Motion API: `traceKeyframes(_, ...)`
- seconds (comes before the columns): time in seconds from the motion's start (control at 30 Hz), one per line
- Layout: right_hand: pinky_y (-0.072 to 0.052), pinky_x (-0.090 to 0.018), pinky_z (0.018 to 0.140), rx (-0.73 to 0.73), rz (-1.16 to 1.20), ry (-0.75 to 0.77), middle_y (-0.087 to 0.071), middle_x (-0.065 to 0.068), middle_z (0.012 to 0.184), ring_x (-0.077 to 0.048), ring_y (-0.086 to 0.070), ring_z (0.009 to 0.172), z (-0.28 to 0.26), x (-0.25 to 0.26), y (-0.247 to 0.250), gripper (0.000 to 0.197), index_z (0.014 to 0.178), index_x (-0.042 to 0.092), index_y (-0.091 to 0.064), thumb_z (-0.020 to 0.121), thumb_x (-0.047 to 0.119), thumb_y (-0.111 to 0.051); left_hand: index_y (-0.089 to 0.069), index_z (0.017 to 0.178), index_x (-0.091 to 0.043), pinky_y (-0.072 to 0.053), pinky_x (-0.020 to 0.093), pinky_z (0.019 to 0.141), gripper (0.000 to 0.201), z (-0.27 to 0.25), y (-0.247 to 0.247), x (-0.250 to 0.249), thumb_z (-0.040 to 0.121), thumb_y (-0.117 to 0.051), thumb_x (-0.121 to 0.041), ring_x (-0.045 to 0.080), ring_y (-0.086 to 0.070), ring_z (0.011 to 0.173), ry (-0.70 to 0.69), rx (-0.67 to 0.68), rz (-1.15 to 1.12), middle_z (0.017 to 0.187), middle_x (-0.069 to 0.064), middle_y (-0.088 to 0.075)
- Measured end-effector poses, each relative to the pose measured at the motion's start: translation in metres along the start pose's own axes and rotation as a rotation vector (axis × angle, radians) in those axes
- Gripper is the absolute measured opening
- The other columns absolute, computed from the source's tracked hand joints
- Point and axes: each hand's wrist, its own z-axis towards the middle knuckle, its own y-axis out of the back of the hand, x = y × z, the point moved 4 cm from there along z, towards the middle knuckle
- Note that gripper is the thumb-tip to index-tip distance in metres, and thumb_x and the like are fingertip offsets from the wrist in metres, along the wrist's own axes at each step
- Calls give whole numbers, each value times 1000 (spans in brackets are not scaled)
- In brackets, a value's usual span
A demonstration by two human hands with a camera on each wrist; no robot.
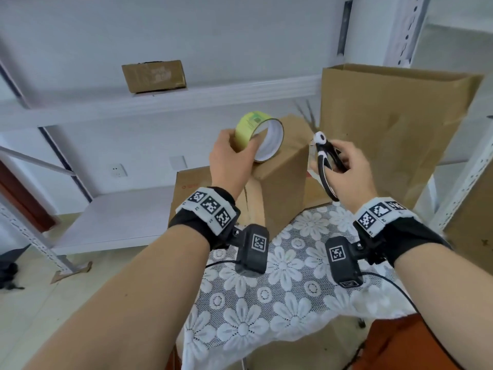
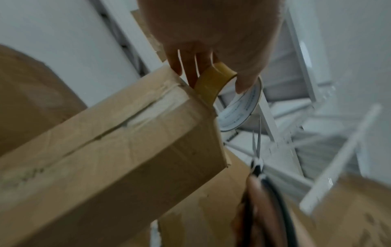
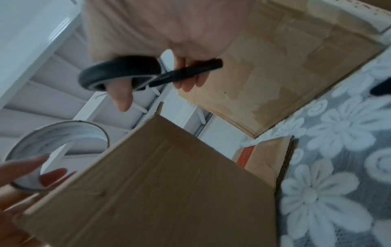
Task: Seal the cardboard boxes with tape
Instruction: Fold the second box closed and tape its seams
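My left hand (image 1: 236, 153) grips a roll of yellowish tape (image 1: 257, 134), thumb inside its white core, just above the top left corner of a small upright cardboard box (image 1: 284, 172). The left wrist view shows the tape roll (image 2: 211, 83) touching the corner of that box (image 2: 127, 133), whose seam carries old tape. My right hand (image 1: 349, 169) holds black-and-white scissors (image 1: 324, 156) right of the box, blades pointing up and away. In the right wrist view a finger passes through the scissors' handle loop (image 3: 127, 73), above the box (image 3: 158, 183) and the tape roll (image 3: 57, 142).
A tall cardboard box (image 1: 386, 129) stands behind on the right. Flattened cardboard (image 1: 190, 188) lies under the small box on a table with a lace flower cloth (image 1: 293, 276). White metal shelving (image 1: 160, 102) behind carries another box (image 1: 153, 76). Floor lies to the left.
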Motion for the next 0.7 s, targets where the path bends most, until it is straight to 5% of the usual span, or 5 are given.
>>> traceKeyframes(0.13, -43, -27, 92, 222, -128, 57, -54, 1, 106, -10, -53, 94, -9, 6, -3, 56, 123, 29, -59, 71, 36, -80, -59, 94, -15, -44, 22, 63, 27, 16, 12, 12, 87, -71, -37, 9, -55, 70, 122, -71, -91, 81, -4, -60)
traceKeyframes(0.33, -43, -29, 90, 403, -274, 60, -52, 10, 97, -3, -50, 88, -8, 33, 3, 56, 120, 33, -62, 68, 36, -83, -63, 100, -6, -48, 30, 68, 41, 29, 19, 22, 83, -71, -43, 19, -60, 77, 181, -116, -54, 98, 10, -71)
traceKeyframes(0.5, -38, -27, 78, 491, -493, 129, -50, 18, 88, -9, -51, 85, -1, 67, 15, 48, 117, 32, -65, 71, 38, -80, -64, 97, -7, -49, 30, 66, 47, 33, 17, 21, 79, -75, -48, 17, -61, 75, 179, -98, -32, 81, 1, -65)
traceKeyframes(0.7, -37, -30, 87, 546, -678, 134, -46, 13, 101, -14, -47, 101, -1, 89, 12, 48, 120, 36, -59, 76, 46, -72, -64, 83, -13, -44, 26, 62, 45, 30, 13, 19, 74, -77, -55, 12, -57, 65, 162, -111, 2, 69, -6, -58)
